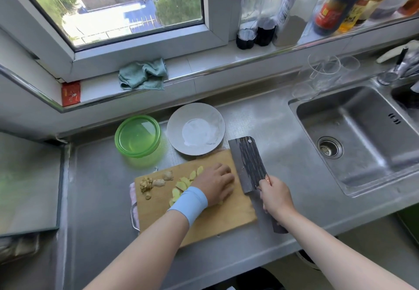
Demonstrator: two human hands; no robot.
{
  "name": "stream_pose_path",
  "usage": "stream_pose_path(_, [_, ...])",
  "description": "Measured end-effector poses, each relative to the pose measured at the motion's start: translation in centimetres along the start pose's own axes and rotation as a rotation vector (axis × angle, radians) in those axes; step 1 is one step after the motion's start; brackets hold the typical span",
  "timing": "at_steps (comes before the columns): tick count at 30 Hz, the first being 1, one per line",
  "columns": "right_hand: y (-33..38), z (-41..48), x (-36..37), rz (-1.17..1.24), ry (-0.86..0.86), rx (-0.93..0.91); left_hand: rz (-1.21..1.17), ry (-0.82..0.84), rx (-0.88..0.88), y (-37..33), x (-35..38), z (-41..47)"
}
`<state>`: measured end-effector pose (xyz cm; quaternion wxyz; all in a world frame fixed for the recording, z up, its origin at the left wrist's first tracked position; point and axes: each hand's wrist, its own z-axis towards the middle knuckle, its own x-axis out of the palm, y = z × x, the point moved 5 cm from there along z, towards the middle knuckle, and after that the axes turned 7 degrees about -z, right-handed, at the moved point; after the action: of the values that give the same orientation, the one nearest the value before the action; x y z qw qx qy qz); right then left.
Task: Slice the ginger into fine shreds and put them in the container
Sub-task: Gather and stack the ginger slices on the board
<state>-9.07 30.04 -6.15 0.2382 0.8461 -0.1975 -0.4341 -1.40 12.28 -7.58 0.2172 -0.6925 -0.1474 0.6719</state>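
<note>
Ginger slices (184,184) lie on the board (204,219) under the flat, open left hand (214,185); right grip (275,196) closed on the cleaver (249,165). Shredding comes next; container (137,136) empty.

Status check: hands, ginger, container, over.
Left hand flat on ginger slices on the cutting board. Right hand grips the cleaver, blade lifted. Green container empty, no shreds in yet. White bowl beside it, nothing blocking.
</note>
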Motion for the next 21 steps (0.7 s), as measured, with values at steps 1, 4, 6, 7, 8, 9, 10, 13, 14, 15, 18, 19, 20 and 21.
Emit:
stream_pose_path(1, [-0.1, -0.1, 0.1, 0.001, 0.003, -0.002, -0.012, -0.021, 0.015, -0.1, 0.0, -0.6])
stream_pose_path(4, [0.1, -0.7, 0.4, -0.022, 0.018, -0.022, 0.011, -0.028, 0.067, 0.4, -0.4, -2.5])
stream_pose_path(6, [0.2, -1.2, 0.9, -0.046, 0.046, -0.044, 0.040, -0.022, 0.092, 1.1, -0.8, -4.3])
stream_pose_path(7, [0.1, -1.3, 1.2, -0.060, 0.062, -0.055, 0.046, -0.021, 0.083, 1.6, -1.1, -5.2])
stream_pose_path(8, [0.0, -1.5, 1.4, -0.077, 0.077, -0.061, 0.051, -0.027, 0.074, 2.0, -1.4, -6.1])
stream_pose_path(9, [-0.1, -1.5, 1.7, -0.088, 0.092, -0.069, 0.057, -0.034, 0.066, 2.3, -1.6, -6.8])
stream_pose_path(10, [-0.1, -1.5, 1.9, -0.090, 0.102, -0.074, 0.060, -0.033, 0.063, 2.3, -1.7, -7.2])
stream_pose_path(13, [-0.2, -1.2, 2.1, -0.063, 0.092, -0.075, 0.041, -0.041, 0.068, 0.8, -1.3, -6.5])
stream_pose_path(14, [-0.2, -1.0, 2.1, -0.054, 0.081, -0.073, 0.028, -0.059, 0.062, 0.0, -0.9, -6.0])
stream_pose_path(15, [-0.1, -1.0, 2.0, -0.044, 0.067, -0.075, 0.015, -0.075, 0.046, -0.8, -0.3, -5.4])
stream_pose_path(18, [-0.2, -0.6, 1.4, -0.038, 0.026, -0.070, 0.003, -0.099, -0.051, -1.9, 1.4, -4.2])
stream_pose_path(19, [-0.4, -0.5, 1.1, -0.045, 0.017, -0.064, -0.003, -0.116, -0.071, -2.0, 1.7, -4.0])
stream_pose_path(20, [-0.6, -0.4, 0.8, -0.052, 0.008, -0.057, -0.007, -0.139, -0.070, -1.9, 2.0, -3.8])
stream_pose_path(21, [-0.9, -0.2, 0.6, -0.063, 0.001, -0.052, -0.008, -0.163, -0.061, -1.9, 2.0, -3.7])
